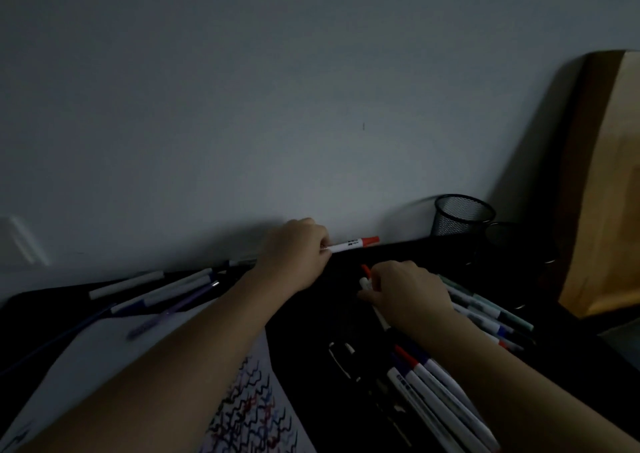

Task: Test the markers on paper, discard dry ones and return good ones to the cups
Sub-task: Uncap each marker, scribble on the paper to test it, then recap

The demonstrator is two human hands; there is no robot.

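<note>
Your left hand (298,255) grips a white marker (353,244) by its barrel, the orange cap pointing right toward the mesh cup (460,215) that stands against the wall at the far right of the dark desk (571,355). A second, darker cup (502,238) sits just beside the first, hard to make out in the dim light. Your right hand (408,295) curls its fingers around another white pen (365,281) with an orange tip, held nearly upright just below the first marker; the two do not touch. Under and to the right of that hand lies a row of markers (491,310) with greenish and blue caps, and nearer you a second bunch (433,387) of white barrels lies on the desk. On the left, the paper (114,352) carries zigzag test strokes (252,407) in black, red and blue, with several loose pens (162,291) lying across its far edge. A wooden board (609,189) leans at the right.
</note>
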